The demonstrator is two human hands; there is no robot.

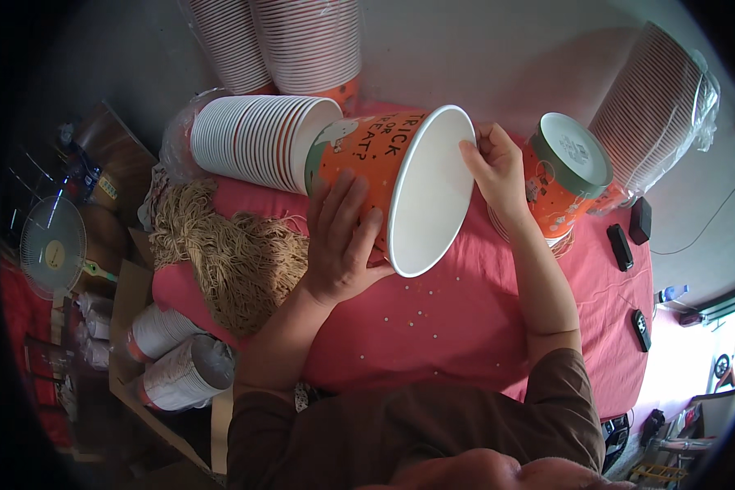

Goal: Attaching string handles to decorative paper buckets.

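I am looking down past a brown shirt [416,429] at the near edge of a pink-covered tabletop [482,351], where small white bits [419,312] are lying scattered toward the middle. Beyond the left edge, a cardboard box [131,298] is holding stacked buckets [184,376]. Over the tabletop's middle, an orange paper bucket [420,196] is being held tipped on its side, its white mouth facing right and toward me. The left hand [339,237] is curving around its outer wall, partly closed, fingers spread. The right hand [498,167] is pinching the rim nearly closed, thumb at the mouth. By the left edge, a bundle of tan strings [229,253] is lying heaped; by the right edge, a black remote [641,330] is resting. Toward the far right corner, another orange bucket [559,200] is standing upside down. Near the far left corner, a nested stack [253,139] is lying sideways; whether the held bucket is touching it, I cannot tell. At the far edge, tall stacks [306,49] are rising before a grey wall [465,57].
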